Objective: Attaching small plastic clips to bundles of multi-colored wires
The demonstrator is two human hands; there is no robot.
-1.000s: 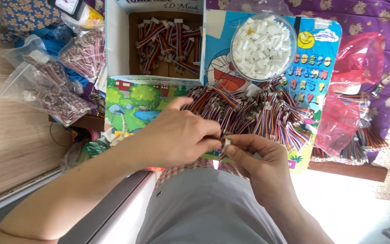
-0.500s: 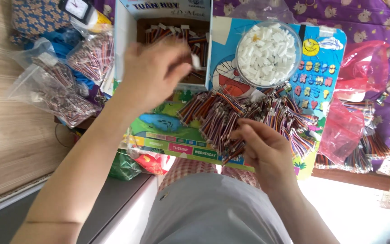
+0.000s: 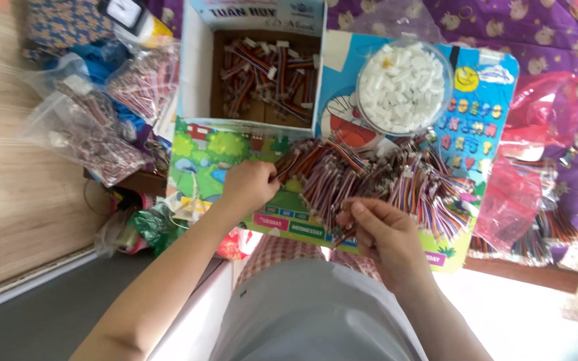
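Observation:
A heap of short striped wire leads lies on a colourful cartoon board over my lap. My left hand is at the heap's left edge, its fingers curled and pinched on a lead there. My right hand is at the heap's front edge, with thumb and fingers pinching the end of another lead. Beyond the heap stands an open cardboard box with several leads in it. Beside the box is a round clear tub of white plastic connectors.
Clear bags of more leads lie to the left, beside a wooden surface. Red plastic bags and loose lead bundles sit on the right, on purple patterned cloth. A green bag is under the board's left edge.
My left hand went from meeting my right hand out to the cardboard box, then came back to the heap's left edge. My right hand stayed at the heap's front.

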